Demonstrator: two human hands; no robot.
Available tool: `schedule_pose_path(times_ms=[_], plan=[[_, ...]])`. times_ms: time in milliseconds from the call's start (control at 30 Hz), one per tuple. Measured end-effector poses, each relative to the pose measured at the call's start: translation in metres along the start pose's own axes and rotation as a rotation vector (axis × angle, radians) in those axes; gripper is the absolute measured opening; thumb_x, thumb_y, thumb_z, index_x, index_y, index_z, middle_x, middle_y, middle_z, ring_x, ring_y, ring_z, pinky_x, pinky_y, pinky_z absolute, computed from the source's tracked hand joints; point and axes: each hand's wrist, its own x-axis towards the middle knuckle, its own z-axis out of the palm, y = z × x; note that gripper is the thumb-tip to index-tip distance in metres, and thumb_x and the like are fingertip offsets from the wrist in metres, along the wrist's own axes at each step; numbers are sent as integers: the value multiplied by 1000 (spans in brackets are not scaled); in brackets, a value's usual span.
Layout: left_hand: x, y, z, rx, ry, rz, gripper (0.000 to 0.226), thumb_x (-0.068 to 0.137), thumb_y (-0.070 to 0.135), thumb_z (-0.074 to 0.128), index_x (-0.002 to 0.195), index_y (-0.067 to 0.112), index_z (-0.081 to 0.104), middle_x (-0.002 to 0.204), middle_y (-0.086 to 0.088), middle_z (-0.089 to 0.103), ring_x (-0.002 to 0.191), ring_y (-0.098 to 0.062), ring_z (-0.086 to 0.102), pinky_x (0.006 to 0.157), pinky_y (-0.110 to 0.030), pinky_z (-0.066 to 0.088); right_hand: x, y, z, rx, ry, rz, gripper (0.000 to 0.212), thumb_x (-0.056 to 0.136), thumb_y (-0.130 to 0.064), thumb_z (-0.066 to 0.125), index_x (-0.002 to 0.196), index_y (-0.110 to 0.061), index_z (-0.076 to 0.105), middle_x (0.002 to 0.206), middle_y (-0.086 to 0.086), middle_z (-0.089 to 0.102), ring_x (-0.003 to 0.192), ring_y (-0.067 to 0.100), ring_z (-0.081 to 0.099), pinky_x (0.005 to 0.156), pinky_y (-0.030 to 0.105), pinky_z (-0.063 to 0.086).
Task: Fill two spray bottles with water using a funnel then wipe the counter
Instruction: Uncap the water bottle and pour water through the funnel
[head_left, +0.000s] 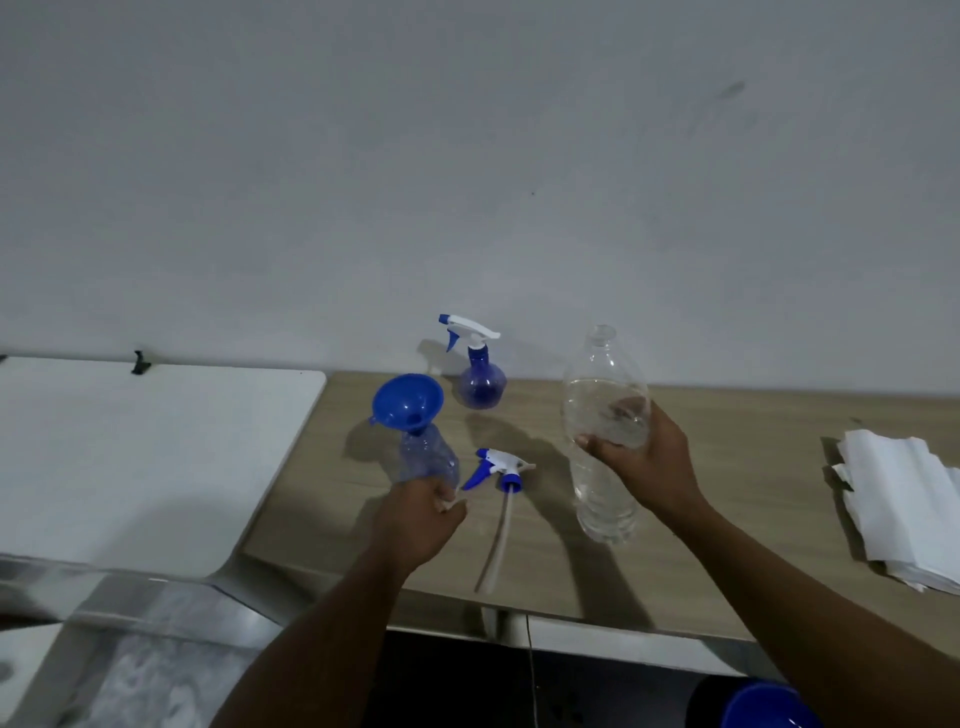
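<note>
My left hand (421, 514) grips the base of an open blue spray bottle (427, 456) with a blue funnel (408, 401) seated in its neck. Its white-and-blue spray head (501, 467), tube attached, lies on the wooden counter (737, 545) just to the right. My right hand (644, 457) holds a clear, uncapped water bottle (605, 431) upright above the counter, partly filled with water. A second blue spray bottle (480, 376) with its trigger head fitted stands at the back by the wall.
A stack of white paper towels (904, 509) lies at the counter's right end. A white table (145, 452) adjoins on the left. A blue round object (769, 709) shows at the bottom right, below the counter edge.
</note>
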Motion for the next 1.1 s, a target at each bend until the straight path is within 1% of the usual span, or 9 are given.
schedule_pose_path(times_ms=[167, 333, 433, 500, 600, 767, 833, 967, 1100], plan=[[10, -38, -32, 2, 129, -79, 45, 72, 70, 71, 86, 28, 60, 81, 10, 66, 73, -8, 63, 63, -26, 47, 18, -42, -4, -172, -189, -138, 60, 64, -45, 90, 109, -31, 53, 103, -17, 63, 96, 6, 62, 79, 29, 49], [32, -47, -47, -206, 106, 26, 92, 61, 53, 89, 136, 18, 49, 125, 4, 55, 104, -10, 60, 78, -19, 41, 30, -70, 8, -419, -398, -196, 64, 61, -57, 86, 108, -34, 49, 104, -16, 62, 95, 8, 61, 77, 32, 49], [45, -46, -48, -312, 27, 149, 41, 72, 21, 87, 100, 30, 58, 93, 13, 63, 77, 11, 61, 62, -8, 39, 32, -80, 18, -541, -487, -166, 67, 61, -62, 83, 111, -36, 47, 107, -12, 62, 97, 9, 59, 81, 34, 50], [54, -47, -44, -363, -24, 173, 34, 80, 8, 79, 84, 33, 56, 79, 14, 62, 70, 7, 63, 62, -12, 40, 31, -83, 25, -609, -525, -138, 74, 60, -66, 80, 117, -35, 46, 113, -11, 62, 102, 14, 60, 87, 39, 52], [62, -55, -39, -407, -53, 179, 33, 79, 14, 81, 98, 29, 58, 86, 15, 63, 79, -9, 63, 63, -12, 45, 30, -93, 33, -667, -568, -135, 77, 66, -56, 83, 127, -29, 45, 118, -6, 61, 104, 17, 63, 88, 39, 54], [73, -66, -37, -344, -94, 192, 61, 68, 42, 87, 121, 26, 62, 108, 11, 67, 94, -11, 66, 87, -36, 56, 31, -108, 42, -937, -616, -121, 94, 72, -53, 80, 147, -24, 32, 127, 5, 62, 109, 23, 58, 91, 36, 51], [75, -67, -37, -325, -99, 208, 67, 69, 44, 87, 126, 24, 60, 111, 9, 66, 96, -12, 66, 88, -36, 55, 32, -114, 44, -1038, -634, -121, 97, 73, -54, 79, 150, -22, 28, 126, 6, 63, 111, 24, 57, 91, 35, 49], [77, -68, -37, -322, -91, 240, 68, 72, 43, 87, 130, 22, 58, 108, 11, 63, 93, -10, 63, 82, -25, 50, 35, -121, 43, -1148, -657, -121, 97, 72, -56, 77, 149, -24, 28, 117, 6, 65, 108, 25, 58, 83, 31, 47], [78, -68, -36, -324, -99, 229, 71, 70, 48, 86, 130, 24, 58, 113, 7, 68, 95, -14, 66, 87, -35, 55, 37, -127, 42, -1185, -660, -104, 85, 68, -57, 77, 138, -29, 38, 111, 3, 64, 101, 26, 59, 78, 32, 48]])
